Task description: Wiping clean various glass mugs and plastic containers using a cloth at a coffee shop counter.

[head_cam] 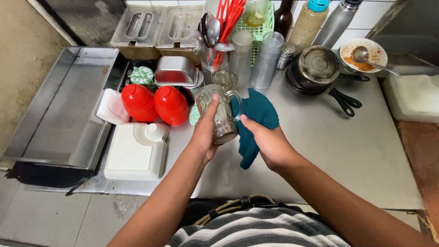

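My left hand (205,132) grips a clear glass mug (221,110) with a handle, held tilted just above the steel counter (347,151). My right hand (267,141) holds a dark teal cloth (256,114) bunched against the mug's side and base. The cloth hangs below my right palm and spreads out behind the mug. Both hands are close together at the centre of the view.
Two stacks of red bowls (155,104) and a white plastic container (136,151) lie to the left, beside a steel sink tray (59,110). Behind stand a cutlery holder with spoons (214,41), clear tumblers (267,59), stacked black pans (318,68), bottles and a bowl with a spoon (363,54).
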